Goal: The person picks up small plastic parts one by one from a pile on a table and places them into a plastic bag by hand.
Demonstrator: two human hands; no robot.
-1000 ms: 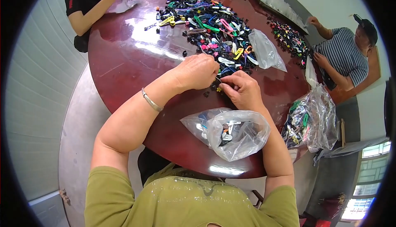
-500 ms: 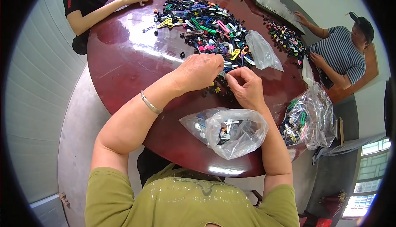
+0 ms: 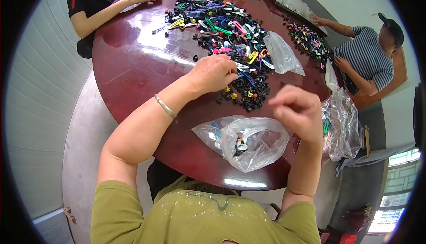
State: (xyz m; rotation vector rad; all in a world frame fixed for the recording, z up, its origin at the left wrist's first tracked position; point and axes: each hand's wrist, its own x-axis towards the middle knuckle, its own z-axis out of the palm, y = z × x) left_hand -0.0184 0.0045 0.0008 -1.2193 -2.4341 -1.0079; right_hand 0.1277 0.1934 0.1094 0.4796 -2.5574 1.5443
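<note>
My left hand [image 3: 215,73] rests at the near-left edge of a pile of hair clips [image 3: 230,31], fingers curled down and pressed together. What they grip, if anything, is hidden. White and blue clips lie just beyond its fingertips. My right hand [image 3: 299,111] hangs raised to the right of the small black clips [image 3: 248,94], fingers curled inward and slightly blurred. Anything inside it cannot be made out. Below and left of it, an open clear plastic bag [image 3: 255,155] holds some white, black and orange clips.
An empty-looking clear bag [image 3: 284,53] lies against the pile's right side. A filled plastic bag [image 3: 341,124] stands at the table's right edge. Two people sit across the round red table [image 3: 128,66], one [image 3: 368,53] beside a second clip pile [image 3: 308,42].
My hands have parted: the right one has lifted away to the right, while the left stays near the pile. The left co-worker's second hand has gone from view.
</note>
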